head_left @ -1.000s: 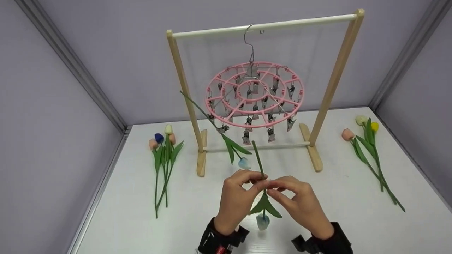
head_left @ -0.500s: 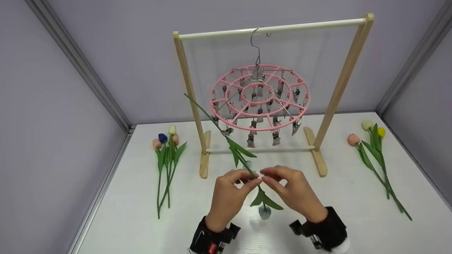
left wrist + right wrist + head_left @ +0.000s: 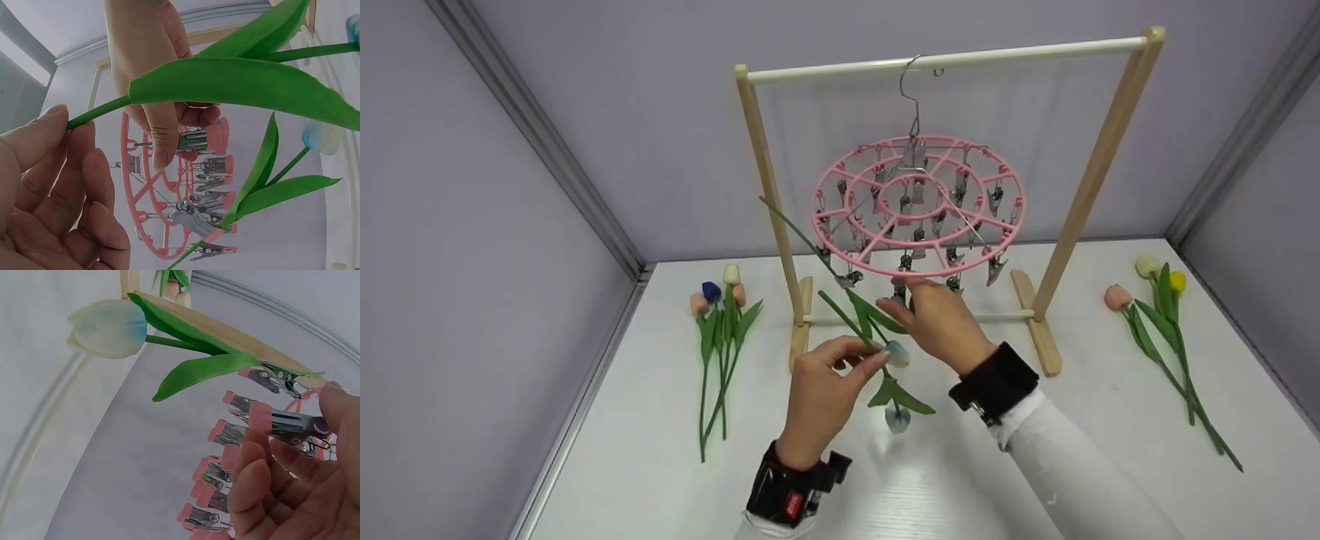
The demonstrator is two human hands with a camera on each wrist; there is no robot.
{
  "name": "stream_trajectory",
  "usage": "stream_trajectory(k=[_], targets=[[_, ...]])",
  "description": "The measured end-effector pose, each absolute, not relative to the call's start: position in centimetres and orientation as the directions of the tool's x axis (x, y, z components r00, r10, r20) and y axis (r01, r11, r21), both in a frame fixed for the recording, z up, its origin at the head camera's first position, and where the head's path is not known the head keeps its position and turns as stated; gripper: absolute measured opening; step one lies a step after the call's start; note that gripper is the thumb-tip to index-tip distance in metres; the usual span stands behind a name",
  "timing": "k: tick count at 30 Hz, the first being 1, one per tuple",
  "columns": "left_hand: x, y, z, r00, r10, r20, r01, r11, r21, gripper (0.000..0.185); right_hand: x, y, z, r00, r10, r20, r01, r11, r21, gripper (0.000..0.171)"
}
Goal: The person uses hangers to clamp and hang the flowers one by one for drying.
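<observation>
In the head view my left hand (image 3: 829,390) pinches the green stem of a pale blue tulip (image 3: 898,420), its bloom pointing down. The left wrist view shows thumb and fingertips on that stem, beside its large leaves (image 3: 236,84). At the front rim of a pink round clip hanger (image 3: 915,271), my right hand (image 3: 949,326) holds a metal clip (image 3: 292,424) with pink tips, thumb by its handle end and fingers beneath. A second pale blue tulip (image 3: 109,329) hangs tilted from the neighbouring clip (image 3: 849,280), its stem rising to the left.
The hanger hooks onto the white bar (image 3: 1020,52) of a wooden stand (image 3: 1091,180). Several tulips (image 3: 727,322) lie on the left of the white table (image 3: 660,480). More tulips (image 3: 1162,330), pink, pale and yellow, lie on the right. Grey-framed walls enclose the table.
My right hand has left the held tulip and moved up and forward to a clip on the hanger's front. My left hand has shifted left with the tulip, whose stem now leans leftward.
</observation>
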State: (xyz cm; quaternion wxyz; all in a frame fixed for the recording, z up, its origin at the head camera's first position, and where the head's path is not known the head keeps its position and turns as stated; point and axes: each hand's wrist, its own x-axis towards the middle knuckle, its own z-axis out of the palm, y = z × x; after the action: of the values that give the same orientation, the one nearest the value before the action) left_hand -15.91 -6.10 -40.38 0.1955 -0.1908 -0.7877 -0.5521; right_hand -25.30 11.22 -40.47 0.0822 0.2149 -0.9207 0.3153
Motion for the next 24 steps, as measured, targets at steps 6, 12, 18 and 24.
stream_trajectory(k=[6, 12, 18, 24], targets=[[-16.3, -6.3, -40.5, -0.853, 0.091, 0.515, 0.514, 0.324, 0.794, 0.014, -26.0, 11.8, -40.2, -0.842, -0.418, 0.340, -0.538, 0.692, -0.481, 0.038], [-16.8, -6.5, -40.3, -0.848, 0.097, 0.521, 0.519, 0.349, 0.780, 0.010, -26.2, 12.3, -40.2, -0.781, -0.451, 0.433, -0.624, 0.597, -0.504, 0.035], [-17.8, -6.5, -39.9, -0.833, 0.103, 0.543, 0.537, 0.384, 0.751, 0.008, -26.0, 12.7, -41.2, -0.769, -0.335, 0.544, -0.639, 0.413, -0.649, 0.020], [-19.0, -6.3, -39.3, -0.829, 0.114, 0.547, 0.542, 0.403, 0.738, 0.009, -25.2, 12.8, -42.3, -0.823, -0.181, 0.538, -0.564, 0.154, -0.811, 0.020]])
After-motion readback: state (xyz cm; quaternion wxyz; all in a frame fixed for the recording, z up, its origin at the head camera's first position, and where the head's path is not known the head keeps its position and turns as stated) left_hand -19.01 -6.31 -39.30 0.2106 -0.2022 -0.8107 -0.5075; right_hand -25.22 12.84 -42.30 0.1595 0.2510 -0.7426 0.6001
